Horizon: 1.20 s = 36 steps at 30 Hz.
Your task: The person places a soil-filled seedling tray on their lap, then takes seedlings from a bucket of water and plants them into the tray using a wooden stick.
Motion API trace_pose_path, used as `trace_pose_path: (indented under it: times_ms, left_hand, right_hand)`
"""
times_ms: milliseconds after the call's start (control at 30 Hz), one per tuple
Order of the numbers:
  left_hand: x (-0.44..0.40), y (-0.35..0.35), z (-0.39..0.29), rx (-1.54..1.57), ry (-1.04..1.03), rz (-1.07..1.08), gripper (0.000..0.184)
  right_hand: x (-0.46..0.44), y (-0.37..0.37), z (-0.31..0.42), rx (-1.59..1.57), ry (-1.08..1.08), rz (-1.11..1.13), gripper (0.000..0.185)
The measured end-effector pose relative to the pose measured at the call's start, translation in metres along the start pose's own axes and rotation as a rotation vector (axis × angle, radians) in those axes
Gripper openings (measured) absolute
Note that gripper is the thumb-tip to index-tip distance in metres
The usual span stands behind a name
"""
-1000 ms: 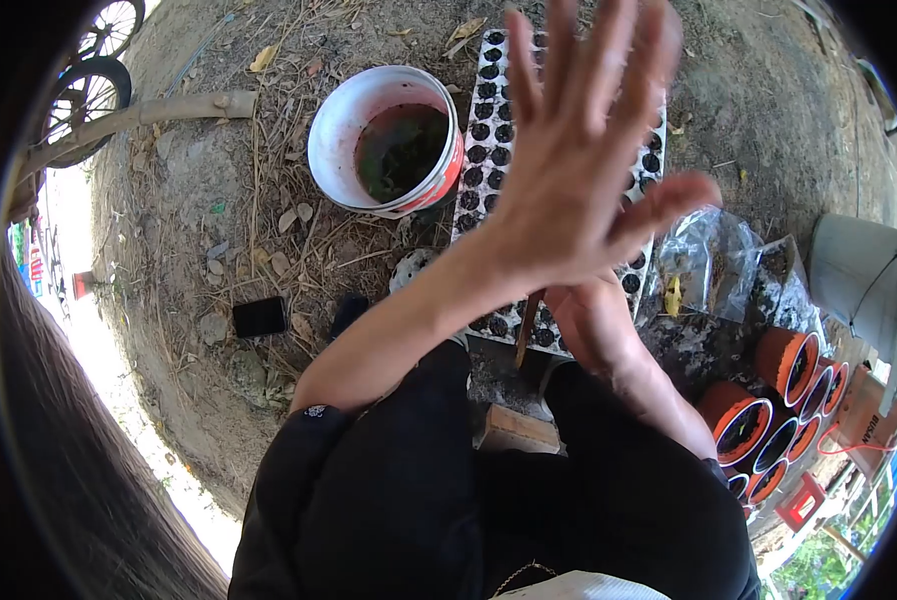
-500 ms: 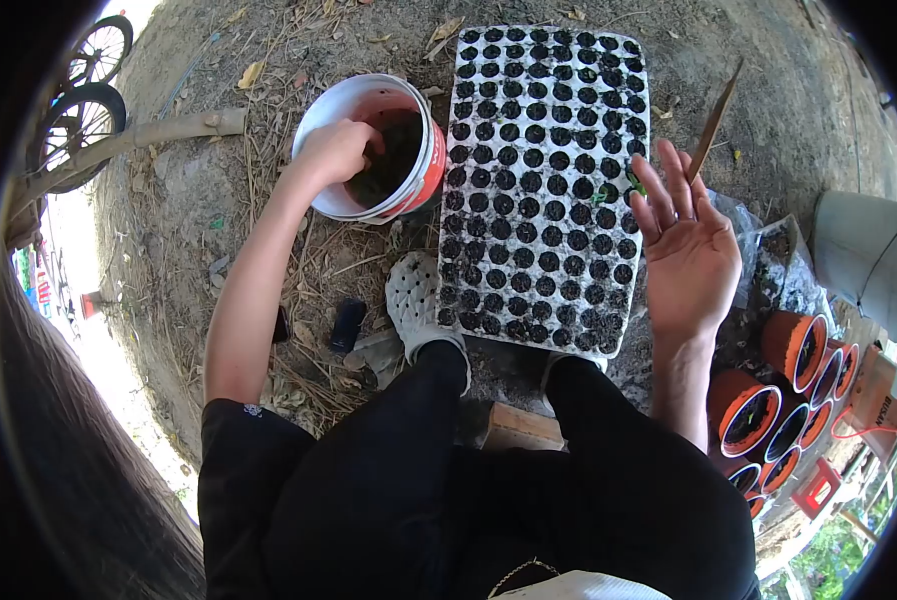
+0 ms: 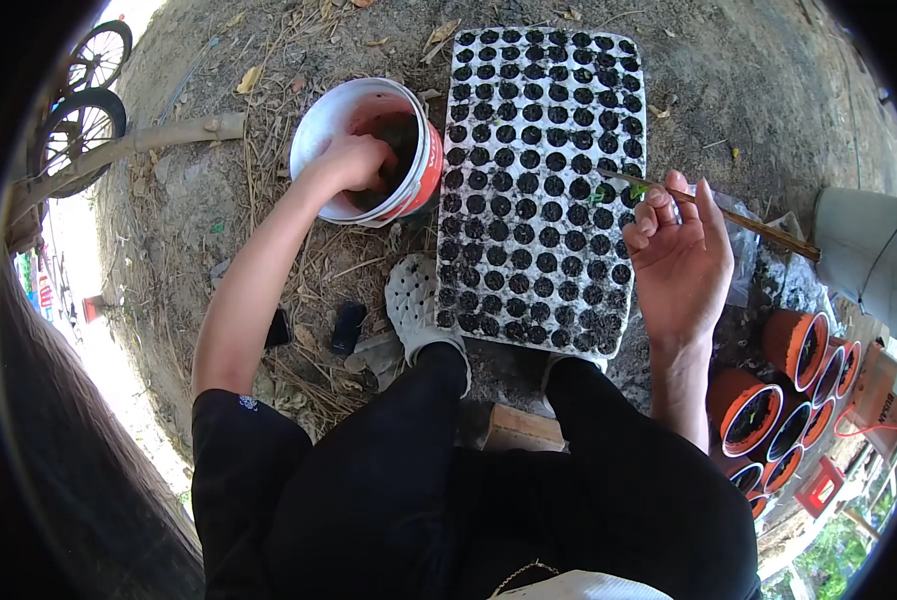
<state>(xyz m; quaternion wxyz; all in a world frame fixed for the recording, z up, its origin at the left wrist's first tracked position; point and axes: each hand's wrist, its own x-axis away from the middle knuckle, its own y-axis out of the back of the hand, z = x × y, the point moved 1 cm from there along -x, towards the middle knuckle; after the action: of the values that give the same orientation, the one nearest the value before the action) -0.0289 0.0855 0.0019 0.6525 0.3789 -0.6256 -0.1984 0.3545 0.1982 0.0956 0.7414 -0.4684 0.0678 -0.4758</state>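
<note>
My left hand (image 3: 357,165) reaches into a white and red bucket (image 3: 431,165) of dark, murky water; its fingers are hidden inside. My right hand (image 3: 681,245), palm up, holds a thin wooden stick (image 3: 764,228) between its fingers, beside the right edge of the tray. The stick's narrow end points left over the tray. Between the hands lies a white seedling tray (image 3: 537,345) with rows of soil-filled cells. Small green seedlings (image 3: 601,192) show near its right side, close to the stick's tip.
Orange pots (image 3: 747,420) stand at the lower right, near a grey container (image 3: 864,245). A shoe (image 3: 412,305) is at the tray's lower left, with a dark object (image 3: 348,326) and a phone (image 3: 279,328) farther left. A wooden block (image 3: 524,428) lies between the legs.
My left hand left the tray area and went into the bucket. The stick in my right hand has swung from upright to nearly level, its narrow tip now over the tray.
</note>
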Motion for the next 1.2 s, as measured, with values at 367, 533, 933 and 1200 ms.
trace_pose_path:
  times_ms: [367,533,933,1200]
  left_hand:
    - [0.001,0.005,-0.005,0.043,-0.031,0.054,0.031]
    - [0.001,-0.01,-0.008,0.133,-0.099,-0.032,0.029]
    - [0.021,0.017,-0.002,0.584,-0.093,-0.316,0.02]
    - [0.084,0.04,-0.042,1.646,-0.308,-0.608,0.042]
  right_hand:
    - [-0.001,0.004,0.001,-0.022,0.01,0.018,0.029]
    - [-0.001,0.002,-0.002,-0.017,0.008,0.004,0.029]
    - [-0.003,0.005,-0.003,-0.03,-0.002,0.009,0.028]
    - [-0.002,-0.006,-0.009,0.095,-0.023,0.028,0.038]
